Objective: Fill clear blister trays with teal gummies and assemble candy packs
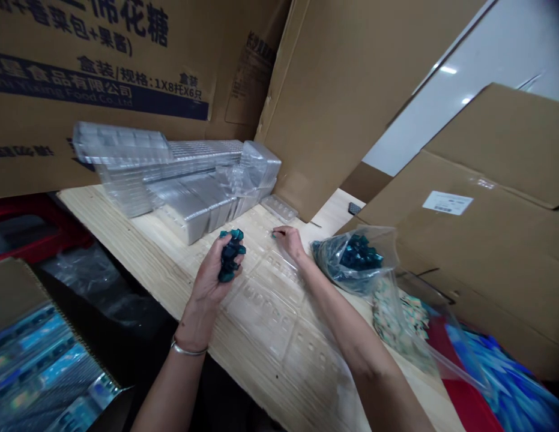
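Note:
My left hand (pixel 212 273) is curled around several dark teal, faceted translucent pieces (pixel 232 255), held above the table. Farther forward, my right hand (pixel 289 240) pinches one small teal piece (pixel 274 235) over the clear plastic trays. These shallow trays (pixel 261 309) lie flat on the pale wooden table (pixel 247 372) and have rows of small moulded recesses. Right of my right forearm, an open clear plastic bag (pixel 337 261) holds more teal pieces (pixel 361 252).
Stacked clear plastic trays (pixel 193 201) stand at the table's back left. Cardboard boxes (pixel 486 198) rise behind and at the right. A bag of pale mixed pieces (pixel 398 315) lies near a red surface (pixel 468 405). An open carton with shiny packs (pixel 45 366) sits lower left.

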`<state>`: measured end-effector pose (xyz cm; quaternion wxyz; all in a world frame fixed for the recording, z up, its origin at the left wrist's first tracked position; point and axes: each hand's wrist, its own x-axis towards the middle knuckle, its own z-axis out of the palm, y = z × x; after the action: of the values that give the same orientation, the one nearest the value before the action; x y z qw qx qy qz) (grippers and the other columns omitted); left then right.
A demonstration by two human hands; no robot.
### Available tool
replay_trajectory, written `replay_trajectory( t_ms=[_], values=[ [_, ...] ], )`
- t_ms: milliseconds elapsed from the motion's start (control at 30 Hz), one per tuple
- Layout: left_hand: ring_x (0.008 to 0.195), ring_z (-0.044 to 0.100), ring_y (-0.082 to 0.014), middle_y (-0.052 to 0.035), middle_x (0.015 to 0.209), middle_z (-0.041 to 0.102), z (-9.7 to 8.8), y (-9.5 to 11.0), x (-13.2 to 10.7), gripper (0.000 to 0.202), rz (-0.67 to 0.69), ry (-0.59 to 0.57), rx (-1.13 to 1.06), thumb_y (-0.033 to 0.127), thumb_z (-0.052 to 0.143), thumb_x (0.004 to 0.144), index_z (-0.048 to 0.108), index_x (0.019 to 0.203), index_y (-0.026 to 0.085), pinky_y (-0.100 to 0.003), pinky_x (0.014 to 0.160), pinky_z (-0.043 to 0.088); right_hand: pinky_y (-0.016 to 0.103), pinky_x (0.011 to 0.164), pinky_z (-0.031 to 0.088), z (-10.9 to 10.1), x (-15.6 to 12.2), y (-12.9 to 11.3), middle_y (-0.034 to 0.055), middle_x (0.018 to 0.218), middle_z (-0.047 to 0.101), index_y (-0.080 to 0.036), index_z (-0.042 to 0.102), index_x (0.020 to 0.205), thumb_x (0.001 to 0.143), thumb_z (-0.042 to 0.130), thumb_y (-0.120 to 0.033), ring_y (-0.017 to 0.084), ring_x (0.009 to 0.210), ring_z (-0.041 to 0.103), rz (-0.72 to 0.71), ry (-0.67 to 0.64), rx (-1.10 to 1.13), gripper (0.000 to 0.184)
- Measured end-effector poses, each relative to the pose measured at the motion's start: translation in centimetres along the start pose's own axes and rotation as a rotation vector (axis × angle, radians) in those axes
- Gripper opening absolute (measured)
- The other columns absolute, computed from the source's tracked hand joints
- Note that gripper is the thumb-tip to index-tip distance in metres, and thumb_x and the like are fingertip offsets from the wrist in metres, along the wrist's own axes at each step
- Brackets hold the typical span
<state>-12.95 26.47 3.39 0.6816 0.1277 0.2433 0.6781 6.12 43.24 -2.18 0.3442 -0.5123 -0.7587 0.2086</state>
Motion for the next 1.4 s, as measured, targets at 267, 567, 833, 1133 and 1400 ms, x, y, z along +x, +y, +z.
replay_trajectory(
  t_ms=[267, 567, 833, 1133, 1400],
  values=[
    [0.045, 0.043, -0.0027, 0.0006, 0.075, 0.055, -0.7, 0.0, 0.3, 0.022, -0.001, -0.030, -0.013, 0.031, 0.063, 0.071, 0.053, 0.083, 0.015, -0.012, 0.031, 0.025, 0.032, 0.074, 0.056, -1.6, 0.2, 0.3, 0.0033, 0.077, 0.066, -0.017, 0.062, 0.084, 0.069, 0.065, -0.023, 0.015, 0.071, 0.064, 0.238, 0.032, 0.503, 0.016],
    [0.044, 0.044, -0.0028, 0.0017, 0.071, 0.054, -0.7, 0.1, 0.1, 0.024, -0.018, 0.001, -0.014, 0.032, 0.064, 0.070, 0.052, 0.083, 0.015, -0.013, 0.033, 0.027, 0.027, 0.090, 0.051, -2.7, -0.5, -1.0, 0.0031, 0.084, 0.068, -0.017, 0.065, 0.083, 0.067, 0.070, -0.014, 0.014, 0.081, 0.066, 0.405, -0.104, 1.026, 0.017],
    [0.043, 0.043, -0.0022, 0.0013, 0.072, 0.053, -0.6, 0.1, 0.2, 0.022, -0.007, 0.009, 0.014, 0.032, 0.061, 0.072, 0.052, 0.082, 0.015, -0.012, 0.032, 0.024, 0.026, 0.083, 0.054, -3.0, -1.3, -2.3, 0.0027, 0.085, 0.070, -0.018, 0.064, 0.088, 0.067, 0.069, -0.011, 0.014, 0.080, 0.066, 0.398, -0.153, 1.088, 0.023],
    [0.044, 0.043, -0.0025, 0.0014, 0.072, 0.053, -0.7, 0.0, 0.2, 0.024, -0.013, 0.010, -0.003, 0.033, 0.063, 0.070, 0.052, 0.082, 0.015, -0.012, 0.032, 0.024, 0.023, 0.086, 0.051, -2.6, -1.6, -2.7, 0.0013, 0.080, 0.071, -0.016, 0.067, 0.081, 0.059, 0.072, -0.009, 0.013, 0.083, 0.065, 0.350, -0.075, 1.046, 0.023],
    [0.045, 0.042, -0.0020, 0.0014, 0.074, 0.052, -0.7, 0.0, 0.1, 0.023, 0.000, -0.007, 0.011, 0.033, 0.061, 0.073, 0.052, 0.083, 0.014, -0.012, 0.033, 0.025, 0.026, 0.070, 0.051, -1.5, -1.8, -2.7, 0.0011, 0.070, 0.069, -0.015, 0.068, 0.082, 0.065, 0.066, -0.025, 0.010, 0.059, 0.060, 0.305, 0.059, 0.770, 0.020]
  ],
)
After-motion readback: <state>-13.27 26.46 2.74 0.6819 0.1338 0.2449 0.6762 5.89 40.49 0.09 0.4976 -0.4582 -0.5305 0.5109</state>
